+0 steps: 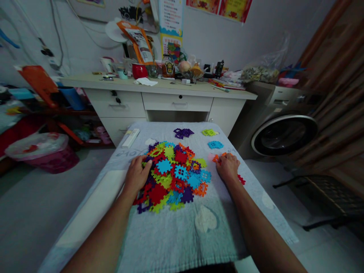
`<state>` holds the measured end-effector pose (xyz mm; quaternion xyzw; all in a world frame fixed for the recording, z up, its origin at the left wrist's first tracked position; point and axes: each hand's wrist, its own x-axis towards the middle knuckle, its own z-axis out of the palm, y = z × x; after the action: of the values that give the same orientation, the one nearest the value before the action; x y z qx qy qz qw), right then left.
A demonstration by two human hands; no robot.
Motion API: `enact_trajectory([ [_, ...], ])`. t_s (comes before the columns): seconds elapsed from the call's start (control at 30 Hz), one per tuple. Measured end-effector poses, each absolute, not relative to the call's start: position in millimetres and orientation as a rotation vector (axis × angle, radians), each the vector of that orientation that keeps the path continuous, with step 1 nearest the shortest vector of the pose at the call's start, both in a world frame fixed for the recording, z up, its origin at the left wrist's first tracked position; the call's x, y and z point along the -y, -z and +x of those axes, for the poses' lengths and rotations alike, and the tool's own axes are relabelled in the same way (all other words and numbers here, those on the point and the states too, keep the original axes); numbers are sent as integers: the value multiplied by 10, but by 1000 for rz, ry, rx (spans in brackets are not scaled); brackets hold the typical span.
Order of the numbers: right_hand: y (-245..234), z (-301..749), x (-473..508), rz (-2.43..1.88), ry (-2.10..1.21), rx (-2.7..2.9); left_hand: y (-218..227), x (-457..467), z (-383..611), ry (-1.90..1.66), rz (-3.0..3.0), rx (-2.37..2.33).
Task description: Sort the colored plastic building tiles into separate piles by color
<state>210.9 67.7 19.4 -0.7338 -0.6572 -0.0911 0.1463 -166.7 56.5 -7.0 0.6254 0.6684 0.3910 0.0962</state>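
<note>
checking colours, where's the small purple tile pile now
In the head view, the purple tile pile lies near the far edge of the table, left of the lime-green pile.

The heap of toothed pieces (pixel 172 177) mixes red, orange, lime, bright blue and purple. Smaller groups show as a purple pile (pixel 183 132), a lime pile (pixel 209 132), a blue pile (pixel 215 145) and an orange pile (pixel 215 158). White hearts (pixel 206 219) pattern the pale blue-grey cloth (pixel 170 239).
</note>
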Motion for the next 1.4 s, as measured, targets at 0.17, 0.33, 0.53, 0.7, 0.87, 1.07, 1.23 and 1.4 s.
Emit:
enact_trajectory([
  [0.17,-210,2135,-651,-2136,256,1833,76,-573,-1669,-1152,1849,-1980],
  [0.33,-198,2072,-632,-1926,183,1892,85,-583,-1678,-1151,1852,-1968],
  [0.53,-160,1796,-552,-1449,-176,2228,67,-577,-1671,-1141,1857,-1978],
  [0.7,-90,1633,-497,-1504,-239,2269,52,-573,-1663,-1123,1867,-1976],
  [0.87,-60,1586,-504,-1476,-281,2291,71,-582,-1678,-1118,1878,-1975],
  [1.07,-84,1558,-518,-1366,-330,2209,99,-597,-1688,-1147,1885,-1976],
  [1.23,-93,1538,-536,-1371,-336,2127,129,-610,-1702,-1141,1912,-1976],
  [1.4,-99,1612,-604,-1341,-467,1955,133,-605,-1695,-1130,1936,-1991],
])
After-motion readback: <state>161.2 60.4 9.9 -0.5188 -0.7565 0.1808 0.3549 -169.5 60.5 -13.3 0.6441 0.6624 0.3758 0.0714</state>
